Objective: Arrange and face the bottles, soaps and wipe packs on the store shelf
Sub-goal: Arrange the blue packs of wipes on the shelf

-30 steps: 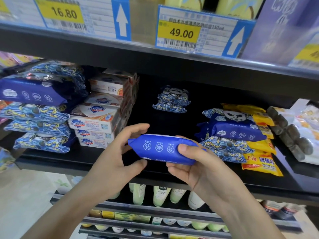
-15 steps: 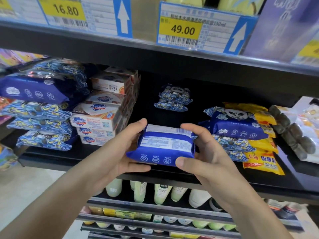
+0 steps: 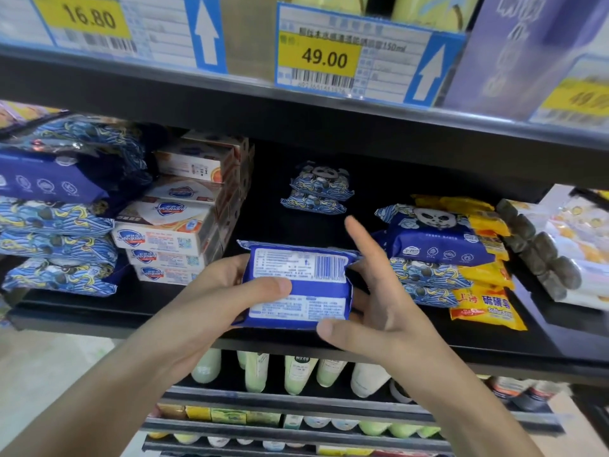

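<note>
Black shelf (image 3: pixel 99 311); wipe packs (image 3: pixel 56 225), soap boxes (image 3: pixel 164 239), yellow soap packets (image 3: pixel 487 305)

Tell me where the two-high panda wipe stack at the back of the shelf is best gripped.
Take the back wipe stack by its two short crimped ends, reaching straight in from the front: the packs lie flat and soft, with open shelf on both sides.

Price tags and floor, off-task stuff

We see a yellow 16.80 price tag (image 3: pixel 89 16) and a 49.00 price tag (image 3: pixel 324 57) with white arrows on the upper rail; pale floor (image 3: pixel 49 374) lower left.
</note>
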Demonstrator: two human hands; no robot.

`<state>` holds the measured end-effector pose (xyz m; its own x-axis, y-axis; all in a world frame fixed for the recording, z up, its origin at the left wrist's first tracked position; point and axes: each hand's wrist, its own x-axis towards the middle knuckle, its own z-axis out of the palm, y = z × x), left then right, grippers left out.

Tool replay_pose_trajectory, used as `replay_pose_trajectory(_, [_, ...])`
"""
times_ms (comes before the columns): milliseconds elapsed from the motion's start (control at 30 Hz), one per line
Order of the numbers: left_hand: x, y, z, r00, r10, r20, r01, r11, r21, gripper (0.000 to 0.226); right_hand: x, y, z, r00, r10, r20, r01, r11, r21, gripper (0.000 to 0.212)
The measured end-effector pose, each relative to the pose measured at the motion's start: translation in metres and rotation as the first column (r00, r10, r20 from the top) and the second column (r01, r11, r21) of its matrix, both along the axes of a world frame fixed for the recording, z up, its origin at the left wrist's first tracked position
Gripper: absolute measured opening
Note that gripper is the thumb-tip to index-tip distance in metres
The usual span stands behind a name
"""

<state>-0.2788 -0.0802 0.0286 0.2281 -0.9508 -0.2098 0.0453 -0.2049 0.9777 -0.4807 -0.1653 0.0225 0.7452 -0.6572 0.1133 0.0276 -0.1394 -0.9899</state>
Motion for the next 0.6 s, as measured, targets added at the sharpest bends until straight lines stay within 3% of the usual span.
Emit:
replay_pose_trajectory(133, [0.003, -0.001, -0.006, 0.994, 0.078, 0.075, -0.068, 0.989, -0.133, 0.041, -0.001, -0.004, 0.001, 0.995, -0.051, -0.090, 0.059, 0.994, 0.091, 0.092])
replay_pose_trajectory(267, [0.010, 0.001, -0.011, 0.985, 0.053, 0.164, -0.012, 0.970, -0.243, 0.053, 0.004, -0.012, -0.001, 0.989, -0.013, -0.146, 0.050, 0.967, 0.249, 0.070])
replay_pose_trajectory(467, [0.010, 0.007, -0.016, 0.909, 0.137, 0.394, 0.024, 0.926, -0.378, 0.053, 0.008, -0.015, 0.006, 0.987, 0.029, -0.156, 0.038, 0.909, 0.414, 0.058])
replay_pose_trajectory(600, [0.008, 0.011, -0.022, 0.875, 0.150, 0.461, 0.061, 0.909, -0.411, 0.054, 0.012, -0.015, 0.002, 0.993, 0.004, -0.122, 0.056, 0.873, 0.484, 0.060])
